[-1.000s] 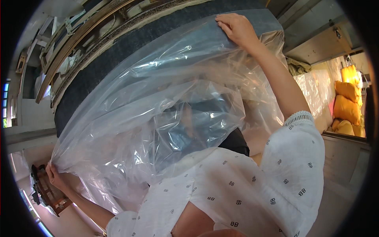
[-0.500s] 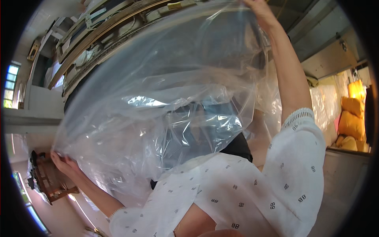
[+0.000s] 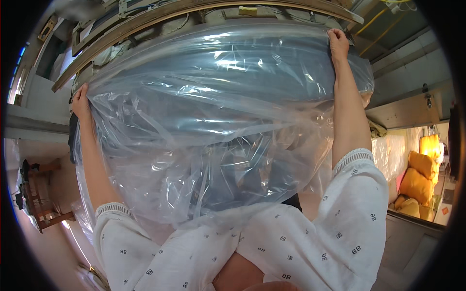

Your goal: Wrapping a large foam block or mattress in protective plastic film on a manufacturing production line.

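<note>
Stretching across a dark work surface, a clear plastic sheet is pinched along its far edge by the left hand and the right hand. The surface is partly veiled by creases and glare. Beyond, a wooden rail is seen near a yellow block; yellow bundles are piled at right.

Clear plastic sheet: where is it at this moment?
In the head view, the clear plastic sheet spreads left to right across the middle, held by the left hand and the right hand, with the white shirt below.
</note>
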`<state>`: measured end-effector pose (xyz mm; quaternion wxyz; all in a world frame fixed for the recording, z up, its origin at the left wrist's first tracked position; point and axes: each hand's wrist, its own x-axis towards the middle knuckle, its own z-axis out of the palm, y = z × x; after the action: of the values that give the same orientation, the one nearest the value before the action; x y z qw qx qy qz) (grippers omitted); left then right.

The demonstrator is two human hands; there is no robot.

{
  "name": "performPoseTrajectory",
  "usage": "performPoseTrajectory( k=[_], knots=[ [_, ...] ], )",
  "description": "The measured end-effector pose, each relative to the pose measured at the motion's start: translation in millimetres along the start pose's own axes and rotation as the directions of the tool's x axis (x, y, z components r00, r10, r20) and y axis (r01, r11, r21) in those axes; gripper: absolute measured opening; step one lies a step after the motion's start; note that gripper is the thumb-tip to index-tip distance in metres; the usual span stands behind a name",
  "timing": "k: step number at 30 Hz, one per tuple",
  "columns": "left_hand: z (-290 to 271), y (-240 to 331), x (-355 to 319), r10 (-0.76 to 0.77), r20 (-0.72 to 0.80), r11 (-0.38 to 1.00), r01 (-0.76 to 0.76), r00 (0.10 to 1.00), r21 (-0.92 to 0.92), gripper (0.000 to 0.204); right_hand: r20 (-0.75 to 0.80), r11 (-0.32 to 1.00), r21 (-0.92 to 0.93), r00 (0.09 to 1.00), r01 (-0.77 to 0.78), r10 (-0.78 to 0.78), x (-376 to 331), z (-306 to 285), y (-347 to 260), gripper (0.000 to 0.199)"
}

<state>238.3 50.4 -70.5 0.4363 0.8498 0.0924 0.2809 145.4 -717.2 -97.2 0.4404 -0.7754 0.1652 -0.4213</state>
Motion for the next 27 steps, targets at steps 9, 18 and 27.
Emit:
performPoseTrajectory(
  k=[9, 18, 27],
  knots=[
    [13.1, -12.8, 23.4, -0.017, -0.061, 0.994, 0.024, 0.998, 0.108, 0.036, 0.013, 0.904, -0.415, 0.995, 0.098, -0.101, 17.0, 14.3, 0.6, 0.028],
    [2.1, -29.5, 30.4, -0.219, 0.125, 0.899, 0.250, 0.968, -0.359, 0.024, -0.126, 0.951, -0.304, 0.992, -0.063, 0.026, 23.2, 2.3, 5.4, 0.042],
    [-10.2, -62.6, 52.3, -0.217, 0.075, 0.859, 0.226, 0.973, -0.459, 0.019, -0.132, 0.933, -0.350, 0.982, 0.080, -0.134, 21.7, 7.2, 2.3, 0.042]
  ],
)
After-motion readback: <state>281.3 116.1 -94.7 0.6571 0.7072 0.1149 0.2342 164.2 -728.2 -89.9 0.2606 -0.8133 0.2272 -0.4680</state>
